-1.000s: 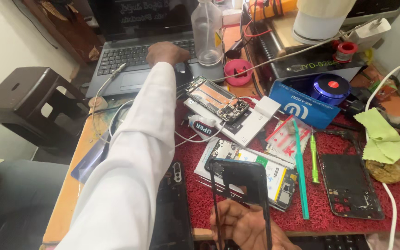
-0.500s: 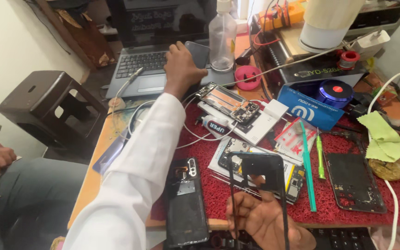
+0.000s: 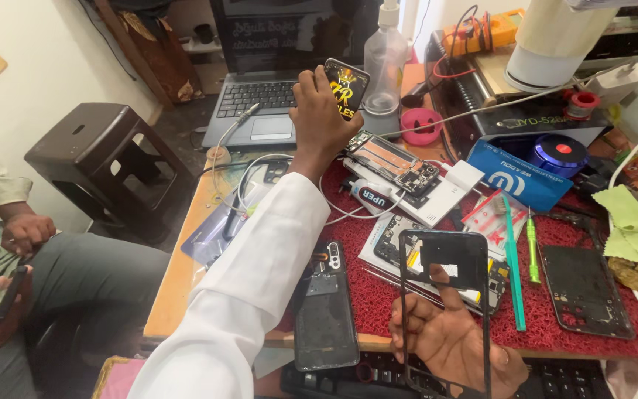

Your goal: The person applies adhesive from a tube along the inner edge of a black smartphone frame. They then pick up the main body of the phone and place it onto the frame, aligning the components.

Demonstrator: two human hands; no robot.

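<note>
Lifted off the laptop (image 3: 260,111) since before, the left hand (image 3: 320,118) now grips a dark phone (image 3: 347,87) upright, far ahead; nearer, the right hand (image 3: 455,347) pinches a phone frame (image 3: 444,295), long axis vertical.

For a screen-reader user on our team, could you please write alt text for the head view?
Over a cluttered red repair mat, the person's left hand lifts a phone with a lit screen near a laptop, while the right hand holds an empty black phone frame upright. Opened phones, tools and cables lie around; another person sits at left.
</note>
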